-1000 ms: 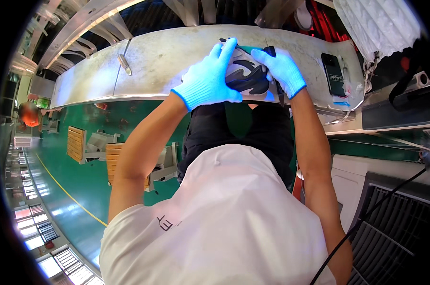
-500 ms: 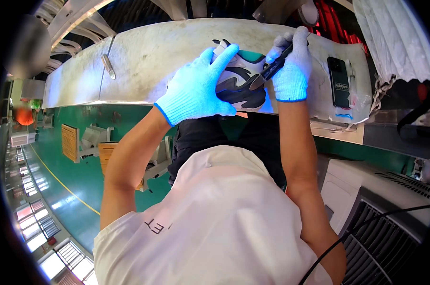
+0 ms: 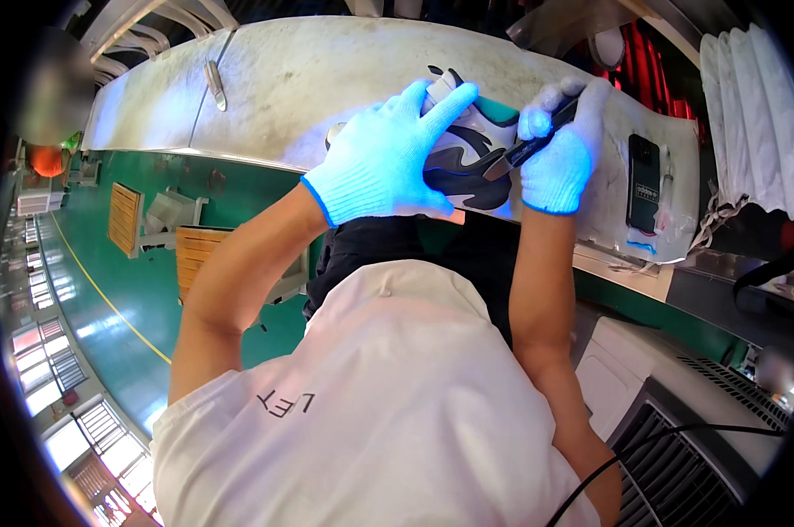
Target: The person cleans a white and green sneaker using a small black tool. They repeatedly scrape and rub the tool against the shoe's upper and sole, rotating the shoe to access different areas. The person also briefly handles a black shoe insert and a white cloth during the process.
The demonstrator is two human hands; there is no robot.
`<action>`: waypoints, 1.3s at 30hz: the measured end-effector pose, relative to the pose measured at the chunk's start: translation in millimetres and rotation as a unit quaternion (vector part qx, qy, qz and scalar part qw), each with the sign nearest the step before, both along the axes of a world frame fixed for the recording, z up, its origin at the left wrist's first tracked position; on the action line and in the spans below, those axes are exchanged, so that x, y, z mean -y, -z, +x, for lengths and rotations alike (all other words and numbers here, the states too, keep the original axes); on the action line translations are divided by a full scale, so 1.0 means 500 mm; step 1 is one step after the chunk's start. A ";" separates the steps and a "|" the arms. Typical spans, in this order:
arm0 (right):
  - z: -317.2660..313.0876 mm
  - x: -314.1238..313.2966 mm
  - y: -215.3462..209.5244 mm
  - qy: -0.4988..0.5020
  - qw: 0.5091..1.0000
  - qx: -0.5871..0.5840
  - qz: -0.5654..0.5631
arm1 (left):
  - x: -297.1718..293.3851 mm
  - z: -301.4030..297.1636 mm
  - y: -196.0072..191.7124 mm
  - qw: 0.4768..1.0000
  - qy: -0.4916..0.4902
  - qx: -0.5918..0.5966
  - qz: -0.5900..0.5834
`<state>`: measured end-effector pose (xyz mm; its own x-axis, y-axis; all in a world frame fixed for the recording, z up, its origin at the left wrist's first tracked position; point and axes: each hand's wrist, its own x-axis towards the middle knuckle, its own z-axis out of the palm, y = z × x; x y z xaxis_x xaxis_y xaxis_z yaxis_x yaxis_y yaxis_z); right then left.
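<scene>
A grey, white and black sneaker (image 3: 471, 167) with a teal inside lies on the worktable (image 3: 326, 70). My left hand (image 3: 384, 154), in a knitted glove, is spread over it, thumb at the near edge and fingers across the upper, gripping it. Much of the shoe is hidden beneath that glove. Closed around a black-handled knife (image 3: 537, 145), my gloved right hand (image 3: 565, 145) is at the shoe's right end. The knife's short grey blade points down and left, at the dark lower side of the shoe; whether it touches cannot be made out.
On the right of the worktable lie a dark phone (image 3: 643, 184) and a thin clear tube-like item (image 3: 667, 180). A slim metal tool (image 3: 215, 85) lies far left. White cloth (image 3: 757, 123) hangs at the right, and a grey-white machine (image 3: 643, 351) stands below.
The view has shifted, so table and shoe appear farther right. Both hands keep their holds on the shoe and knife; the blade stays at the shoe's right end.
</scene>
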<state>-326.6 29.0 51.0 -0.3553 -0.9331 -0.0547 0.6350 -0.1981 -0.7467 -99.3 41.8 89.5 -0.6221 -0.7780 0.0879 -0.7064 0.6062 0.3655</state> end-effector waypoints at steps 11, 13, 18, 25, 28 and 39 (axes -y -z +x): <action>0.005 -0.018 0.000 0.017 0.999 0.038 0.005 | 0.007 0.001 -0.005 0.999 -0.006 0.013 0.039; 0.006 -0.028 0.003 -0.016 0.997 0.029 -0.064 | 0.009 0.006 0.000 0.999 0.012 0.019 0.024; -0.030 -0.015 0.053 -0.139 0.967 0.167 -0.132 | 0.017 0.009 -0.001 0.999 0.029 0.021 0.034; 0.006 -0.050 0.009 0.011 0.986 0.142 0.086 | -0.002 0.030 0.010 0.994 0.097 0.010 -0.051; 0.038 -0.063 0.017 0.050 0.987 0.092 0.122 | -0.012 0.028 0.018 0.982 0.137 -0.012 -0.131; 0.027 -0.034 0.080 -0.128 0.944 0.298 -0.068 | 0.008 0.010 0.017 0.987 0.119 -0.050 -0.091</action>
<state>-313.1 45.8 11.1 -0.0609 -0.9971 -0.0460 0.9740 -0.0493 -0.2213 -94.0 38.0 81.0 -0.7665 -0.5766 0.2828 -0.5020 0.8126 0.2960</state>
